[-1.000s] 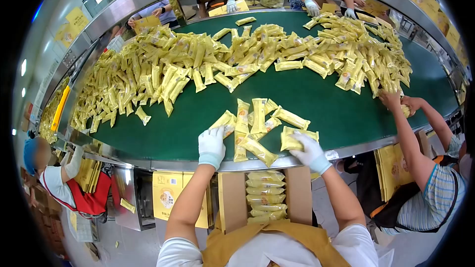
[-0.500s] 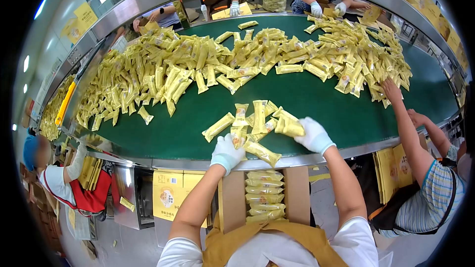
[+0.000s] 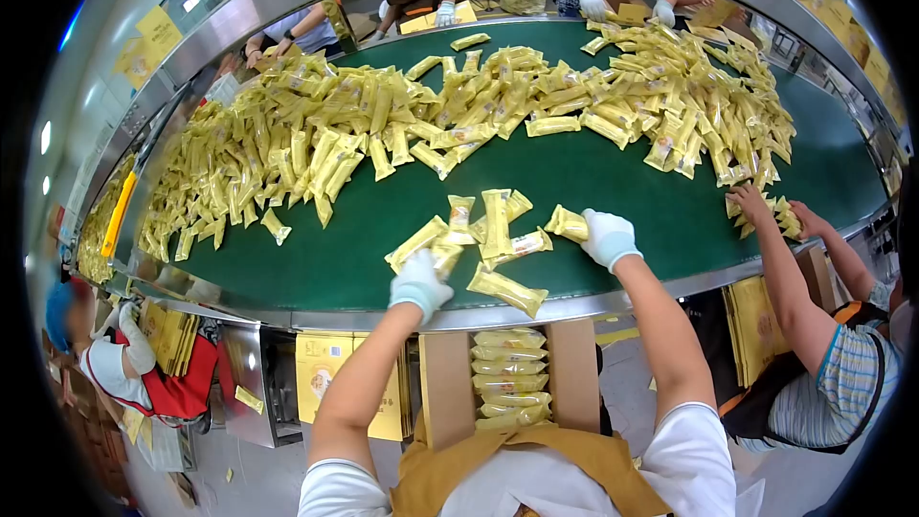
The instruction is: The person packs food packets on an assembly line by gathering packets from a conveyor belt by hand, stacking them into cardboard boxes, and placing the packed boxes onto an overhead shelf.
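My left hand (image 3: 419, 282), in a white glove, is closed round a yellow packet (image 3: 445, 256) near the belt's front edge. My right hand (image 3: 609, 237), also gloved, grips the right end of another yellow packet (image 3: 568, 225). Between the hands several loose packets lie on the green belt, one of them upright (image 3: 496, 223) and one slanting (image 3: 507, 289) closest to the edge. Below, against my apron, an open cardboard box (image 3: 446, 388) holds a stack of yellow packets (image 3: 509, 366).
A long heap of packets (image 3: 383, 101) covers the belt's far side. Metal edging (image 3: 316, 318) runs along the front. Flat yellow cartons (image 3: 321, 373) stand left of the box. Co-workers' hands (image 3: 751, 206) are at the right and across the belt; another person (image 3: 144, 364) stands left.
My left hand has moved slightly left, first right and then back. My right hand has drawn a packet rightward, away from the small group. The co-worker's hands at the right have gathered packets.
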### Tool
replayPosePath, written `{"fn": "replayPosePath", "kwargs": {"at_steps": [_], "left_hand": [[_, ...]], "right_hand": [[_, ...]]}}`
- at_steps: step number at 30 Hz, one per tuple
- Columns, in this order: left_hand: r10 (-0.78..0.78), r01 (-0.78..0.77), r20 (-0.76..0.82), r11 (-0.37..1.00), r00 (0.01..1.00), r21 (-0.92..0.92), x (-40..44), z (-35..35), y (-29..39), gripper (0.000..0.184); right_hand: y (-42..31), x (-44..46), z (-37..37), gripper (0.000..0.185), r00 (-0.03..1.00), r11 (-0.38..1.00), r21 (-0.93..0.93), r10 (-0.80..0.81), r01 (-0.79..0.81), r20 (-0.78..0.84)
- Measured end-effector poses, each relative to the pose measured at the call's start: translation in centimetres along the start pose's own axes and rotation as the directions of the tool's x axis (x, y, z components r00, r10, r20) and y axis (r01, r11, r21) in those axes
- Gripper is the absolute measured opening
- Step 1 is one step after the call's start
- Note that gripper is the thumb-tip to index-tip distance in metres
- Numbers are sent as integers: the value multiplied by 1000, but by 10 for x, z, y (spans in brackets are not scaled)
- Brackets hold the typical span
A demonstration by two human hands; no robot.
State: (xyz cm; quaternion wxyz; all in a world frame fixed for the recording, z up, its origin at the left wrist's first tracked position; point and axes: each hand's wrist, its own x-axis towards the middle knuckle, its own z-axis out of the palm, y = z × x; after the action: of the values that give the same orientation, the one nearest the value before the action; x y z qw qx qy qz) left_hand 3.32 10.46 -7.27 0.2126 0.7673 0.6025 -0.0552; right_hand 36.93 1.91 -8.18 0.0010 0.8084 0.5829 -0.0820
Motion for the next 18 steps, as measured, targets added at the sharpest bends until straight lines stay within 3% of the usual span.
{"fn": "replayPosePath", "kwargs": {"at_steps": [1, 5, 10, 13, 14, 15, 17, 18], "left_hand": [[-65, 65, 35, 998, 997, 11, -1, -11, -3, 63], [-78, 96, -145, 987, 986, 125, 8, -1, -20, 60], [-50, 85, -237, 987, 970, 139, 26, 25, -18, 34], [6, 27, -261, 992, 965, 124, 26, 29, -21, 34], [119, -45, -343, 975, 932, 216, 24, 39, -24, 23], [162, -97, -329, 974, 930, 206, 23, 48, -27, 27], [249, -199, -309, 963, 918, 184, 21, 60, -31, 36], [343, -285, -273, 930, 899, 231, 10, 58, -30, 51]], "right_hand": [[12, -5, 5, 26, 999, 1000, 0, 3, -3, -38], [32, -28, 17, 24, 980, 999, -30, -41, 36, -192], [27, -28, 24, 33, 962, 1000, -10, -30, 28, -272], [25, -33, 30, 45, 932, 996, -40, -86, 76, -353], [23, -39, 33, 47, 913, 992, -62, -123, 107, -389], [19, -47, 37, 50, 891, 987, -86, -162, 138, -424], [5, -69, 39, 75, 814, 968, -76, -242, 238, -528], [-4, -79, 35, 81, 798, 969, -107, -243, 222, -551]]}}
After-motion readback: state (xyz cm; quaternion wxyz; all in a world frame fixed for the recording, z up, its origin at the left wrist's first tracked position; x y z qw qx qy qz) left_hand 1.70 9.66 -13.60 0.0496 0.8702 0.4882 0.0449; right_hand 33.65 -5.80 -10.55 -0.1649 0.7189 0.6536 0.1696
